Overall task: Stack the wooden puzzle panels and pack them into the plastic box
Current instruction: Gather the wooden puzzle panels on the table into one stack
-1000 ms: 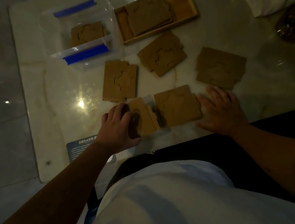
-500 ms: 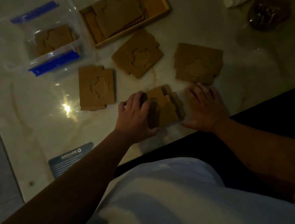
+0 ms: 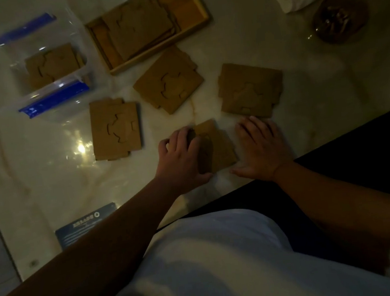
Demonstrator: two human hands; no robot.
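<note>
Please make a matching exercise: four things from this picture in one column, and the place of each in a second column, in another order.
Things
1. clear plastic box with blue clips
2. shallow wooden tray
3. stack of brown wooden puzzle panels
4. dark blue printed card

Places
a. between the left hand and the right hand
b. far left
c. near table edge, left
d. far centre

Pairs: 1-b, 2-d, 3-a, 4-c
</note>
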